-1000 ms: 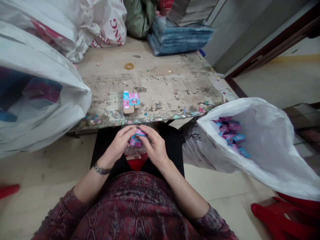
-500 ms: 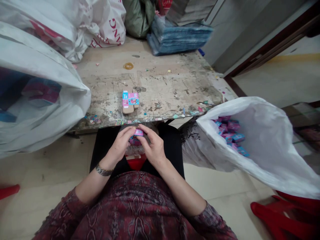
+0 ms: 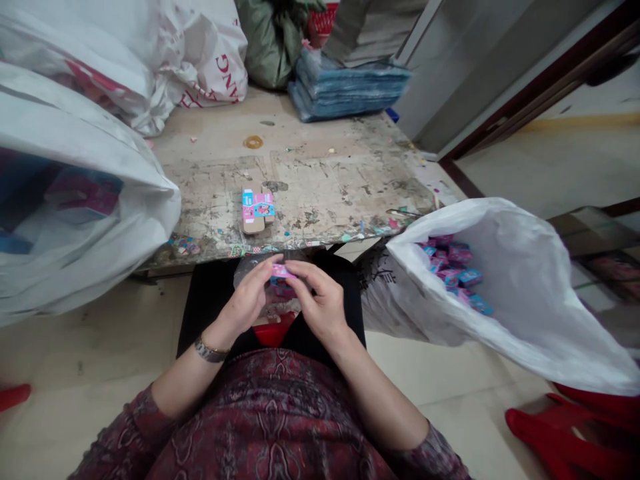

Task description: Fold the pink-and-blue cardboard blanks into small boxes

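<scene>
A small pink and blue box [image 3: 282, 271] is held over my lap between both hands. My left hand [image 3: 249, 297] has its fingers along the box's left end. The thumb and fingers of my right hand [image 3: 320, 297] pinch its right end. Below the hands is a clear plastic bag [image 3: 245, 268] with pink and blue items, partly hidden. On the table's near part lies an unfolded pink and blue carton [image 3: 258, 211]. To the right, a white sack [image 3: 525, 267] stands open with several small boxes [image 3: 453, 267] inside.
The stained worktable [image 3: 320, 180] spans the front. A large white bag [image 3: 100, 253] bulges at the left. Behind are a stack of blue packs [image 3: 345, 87], a green bag [image 3: 273, 50] and a yellow ring [image 3: 253, 142]. A red stool [image 3: 555, 433] stands at lower right.
The small box has turned so that more pink shows. My right hand has moved slightly right and its grip has shifted. The view has shifted a little.
</scene>
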`<state>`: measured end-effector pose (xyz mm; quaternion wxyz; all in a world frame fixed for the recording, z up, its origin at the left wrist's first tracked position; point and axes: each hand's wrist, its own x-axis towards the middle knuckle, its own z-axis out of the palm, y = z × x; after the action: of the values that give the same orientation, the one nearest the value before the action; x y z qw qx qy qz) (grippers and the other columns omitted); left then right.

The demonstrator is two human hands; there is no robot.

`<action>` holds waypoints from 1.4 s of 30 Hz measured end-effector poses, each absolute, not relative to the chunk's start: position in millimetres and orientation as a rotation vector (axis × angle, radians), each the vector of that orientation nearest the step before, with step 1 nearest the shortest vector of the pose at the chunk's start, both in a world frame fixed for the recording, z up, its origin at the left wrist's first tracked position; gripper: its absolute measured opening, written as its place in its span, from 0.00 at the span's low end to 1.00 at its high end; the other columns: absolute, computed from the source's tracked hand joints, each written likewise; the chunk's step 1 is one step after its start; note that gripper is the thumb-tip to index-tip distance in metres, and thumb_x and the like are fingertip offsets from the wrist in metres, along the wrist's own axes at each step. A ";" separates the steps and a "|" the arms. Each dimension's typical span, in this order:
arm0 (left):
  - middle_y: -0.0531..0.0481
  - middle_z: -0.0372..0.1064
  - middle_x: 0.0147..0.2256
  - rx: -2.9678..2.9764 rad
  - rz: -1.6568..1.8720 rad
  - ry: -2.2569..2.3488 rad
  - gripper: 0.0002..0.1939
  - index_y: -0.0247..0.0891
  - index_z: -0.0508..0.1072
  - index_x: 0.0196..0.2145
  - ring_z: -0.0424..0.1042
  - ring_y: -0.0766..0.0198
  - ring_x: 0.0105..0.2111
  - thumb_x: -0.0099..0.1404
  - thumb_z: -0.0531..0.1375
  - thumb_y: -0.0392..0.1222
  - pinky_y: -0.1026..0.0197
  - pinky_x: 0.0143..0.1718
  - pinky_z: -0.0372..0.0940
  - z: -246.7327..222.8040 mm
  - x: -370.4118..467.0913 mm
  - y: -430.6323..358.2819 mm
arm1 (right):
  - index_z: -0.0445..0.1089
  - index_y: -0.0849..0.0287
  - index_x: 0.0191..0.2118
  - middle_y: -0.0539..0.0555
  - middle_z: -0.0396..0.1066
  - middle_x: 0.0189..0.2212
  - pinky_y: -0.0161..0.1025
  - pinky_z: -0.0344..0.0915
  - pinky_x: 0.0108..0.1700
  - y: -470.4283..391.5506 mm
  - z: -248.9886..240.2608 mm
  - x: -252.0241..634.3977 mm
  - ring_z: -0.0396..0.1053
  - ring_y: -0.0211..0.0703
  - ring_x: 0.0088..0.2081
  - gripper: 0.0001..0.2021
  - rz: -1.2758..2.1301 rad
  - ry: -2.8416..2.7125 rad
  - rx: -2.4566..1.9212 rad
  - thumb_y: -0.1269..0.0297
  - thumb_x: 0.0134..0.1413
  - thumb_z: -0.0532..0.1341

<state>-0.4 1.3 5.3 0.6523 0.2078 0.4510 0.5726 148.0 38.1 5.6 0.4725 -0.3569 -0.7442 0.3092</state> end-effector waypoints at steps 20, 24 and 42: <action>0.43 0.76 0.42 0.604 1.128 1.288 0.20 0.38 0.78 0.44 0.75 0.58 0.42 0.57 0.69 0.50 0.57 0.41 0.71 -6.3 -19.1 5.3 | 0.73 0.57 0.54 0.64 0.75 0.53 0.57 0.68 0.58 98.6 23.9 257.6 0.73 0.56 0.55 0.17 0.024 -1.926 -1.278 0.57 0.63 0.59; 0.43 0.76 0.41 0.587 1.131 1.298 0.20 0.37 0.78 0.44 0.75 0.57 0.41 0.57 0.70 0.50 0.56 0.41 0.70 -8.9 -20.7 3.3 | 0.71 0.56 0.57 0.64 0.73 0.57 0.55 0.67 0.61 103.3 23.7 174.1 0.70 0.54 0.59 0.18 0.278 -2.148 -1.020 0.61 0.65 0.59; 0.44 0.76 0.39 0.507 1.167 1.237 0.16 0.36 0.78 0.42 0.75 0.59 0.39 0.59 0.69 0.47 0.56 0.40 0.71 -5.6 -34.2 9.1 | 0.72 0.55 0.57 0.61 0.69 0.62 0.64 0.53 0.67 153.5 31.7 83.9 0.63 0.57 0.65 0.18 0.414 -2.724 -0.908 0.62 0.63 0.63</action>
<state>-34.2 9.1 -5.6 0.6313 0.2215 0.5406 0.5101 83.9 153.5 31.7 0.1198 -0.3108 -0.9322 0.1417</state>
